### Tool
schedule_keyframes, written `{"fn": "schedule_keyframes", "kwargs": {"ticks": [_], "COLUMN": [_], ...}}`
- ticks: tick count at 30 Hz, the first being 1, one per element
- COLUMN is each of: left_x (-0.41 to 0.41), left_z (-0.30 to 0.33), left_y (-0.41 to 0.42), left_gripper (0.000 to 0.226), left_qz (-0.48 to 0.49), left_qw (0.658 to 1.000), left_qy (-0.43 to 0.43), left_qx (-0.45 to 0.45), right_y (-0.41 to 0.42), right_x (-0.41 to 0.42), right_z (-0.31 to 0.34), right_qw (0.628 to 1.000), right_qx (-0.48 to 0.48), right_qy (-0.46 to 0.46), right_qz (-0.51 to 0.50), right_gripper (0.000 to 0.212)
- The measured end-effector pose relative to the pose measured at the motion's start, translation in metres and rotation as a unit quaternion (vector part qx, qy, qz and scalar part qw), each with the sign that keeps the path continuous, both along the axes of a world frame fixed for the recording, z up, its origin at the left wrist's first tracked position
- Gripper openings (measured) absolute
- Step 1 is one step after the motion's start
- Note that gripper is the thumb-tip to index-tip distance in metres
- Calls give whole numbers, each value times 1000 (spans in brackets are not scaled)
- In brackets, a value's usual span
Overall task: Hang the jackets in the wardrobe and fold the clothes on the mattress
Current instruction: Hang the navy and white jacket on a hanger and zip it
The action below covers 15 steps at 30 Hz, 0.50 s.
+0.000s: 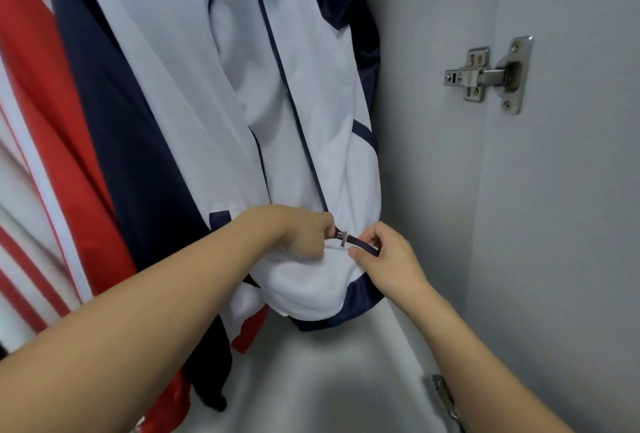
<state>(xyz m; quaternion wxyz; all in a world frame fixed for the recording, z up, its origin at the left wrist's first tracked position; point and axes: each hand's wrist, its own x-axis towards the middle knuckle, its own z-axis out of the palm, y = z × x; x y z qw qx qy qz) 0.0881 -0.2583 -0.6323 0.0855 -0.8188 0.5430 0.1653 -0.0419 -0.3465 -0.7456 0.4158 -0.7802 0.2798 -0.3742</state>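
— Where is the white track jacket with navy trim (304,141)?

— Hanging in the centre of the frame inside the grey wardrobe (433,121), its hem bunched at lower centre, a red-and-navy jacket (86,141) just beside it on the left.

— And the hands?

— The left hand (304,231) pinches the small metal zipper slider (343,237); the right hand (388,256) pinches the navy zipper tape. A steel door hinge (488,74) sits at upper right.

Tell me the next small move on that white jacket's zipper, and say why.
Probably seat the zip end held by the right hand into the slider pinched by the left hand, then pull up. The white jacket already hangs in the wardrobe with its teeth apart above the hem.
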Motion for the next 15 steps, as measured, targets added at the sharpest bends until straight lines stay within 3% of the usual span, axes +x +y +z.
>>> {"fn": "schedule_keyframes", "kwargs": {"ticks": [3, 6, 9, 11, 15], "left_x": [4, 13, 16, 17, 16], "left_z": [-9, -10, -13, -18, -22], "left_y": [-9, -10, -7, -6, -7], "left_gripper": [18, 26, 16, 12, 39], "left_qz": [-16, -54, -179, -202, -178], "left_qw": [994, 970, 940, 923, 928], "left_qy": [14, -19, -133, -191, -210], "left_qx": [-112, -236, -258, -265, -250], "right_y": [0, 0, -4, -5, -4], "right_x": [-1, -3, -4, -4, -3], "right_z": [1, 4, 3, 1, 0], "right_qw": [1000, 999, 998, 998, 996], "right_qx": [-7, 14, 33, 36, 42], "right_qy": [-8, -28, -37, -38, -57], "right_qz": [8, 26, 31, 38, 50], "right_gripper": [15, 8, 8, 9, 7]}}
